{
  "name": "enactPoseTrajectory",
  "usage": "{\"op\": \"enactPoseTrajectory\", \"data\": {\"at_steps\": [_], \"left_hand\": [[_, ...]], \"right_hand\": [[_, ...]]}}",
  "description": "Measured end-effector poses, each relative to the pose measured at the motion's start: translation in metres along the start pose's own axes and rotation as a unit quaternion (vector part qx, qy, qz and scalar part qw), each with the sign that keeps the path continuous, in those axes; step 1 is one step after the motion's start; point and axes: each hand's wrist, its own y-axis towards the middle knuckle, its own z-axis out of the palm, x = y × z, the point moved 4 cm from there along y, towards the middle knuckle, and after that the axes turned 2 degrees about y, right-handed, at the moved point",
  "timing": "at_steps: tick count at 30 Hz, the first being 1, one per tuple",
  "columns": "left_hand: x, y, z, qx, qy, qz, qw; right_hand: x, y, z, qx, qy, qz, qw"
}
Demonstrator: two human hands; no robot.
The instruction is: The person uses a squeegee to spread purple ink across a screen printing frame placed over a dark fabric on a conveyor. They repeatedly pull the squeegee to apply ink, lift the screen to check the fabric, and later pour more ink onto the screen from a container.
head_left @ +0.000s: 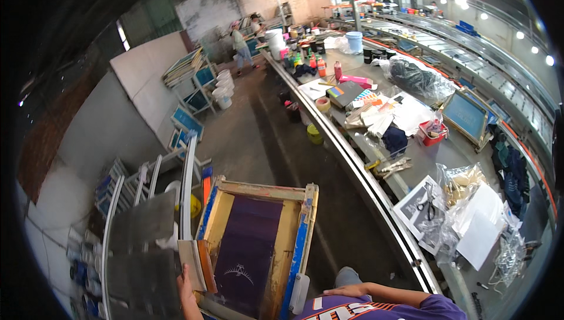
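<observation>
A screen-printing frame (312,220) with yellowed borders and blue tape on its sides stands tilted in front of me. Its mesh (249,232) is dark purple, with a small pale spiky design near the lower end. At the frame's lower left, my left hand (187,289) is closed on a squeegee (191,264) with a wooden handle and an orange-brown strip. The hand's lower part leaves the picture. My right hand (348,290) lies flat beside my knee and purple shirt, fingers stretched, holding nothing. A grey clip-like plate (299,292) sits on the frame's right side.
To my left is a rack with metal rails (188,185) and dark panels (141,223). A long table (382,185) on the right bears papers, plastic bags, bottles, a red basket (433,134) and another screen (465,115). Two people walk in the far aisle near white buckets (222,97).
</observation>
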Motion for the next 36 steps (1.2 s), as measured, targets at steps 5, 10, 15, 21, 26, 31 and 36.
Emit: {"op": "enactPoseTrajectory", "data": {"at_steps": [5,10,15,21,26,31,36], "left_hand": [[-0.009,0.164,0.079,0.017,0.024,0.043,0.999],[-0.078,0.235,0.165,-0.022,0.026,-0.016,0.999],[-0.11,0.315,0.215,-0.035,-0.026,-0.028,0.999],[-0.12,0.432,0.262,-0.061,-0.06,-0.05,0.995],[-0.133,0.54,0.281,-0.068,-0.084,-0.048,0.993],[-0.196,0.657,0.338,-0.016,-0.082,-0.052,0.995],[-0.263,0.741,0.391,-0.027,-0.019,-0.051,0.998]], "right_hand": [[-0.039,0.064,-0.12,-0.119,0.014,0.092,0.989],[0.077,0.096,-0.247,-0.15,-0.111,-0.001,0.982],[0.144,0.192,-0.348,0.027,-0.225,-0.021,0.974],[0.209,0.302,-0.45,0.2,-0.318,-0.012,0.927],[0.292,0.346,-0.52,0.066,-0.004,0.043,0.997],[0.364,0.39,-0.585,0.046,0.134,0.066,0.988],[0.393,0.454,-0.659,-0.086,0.062,-0.011,0.994]]}}
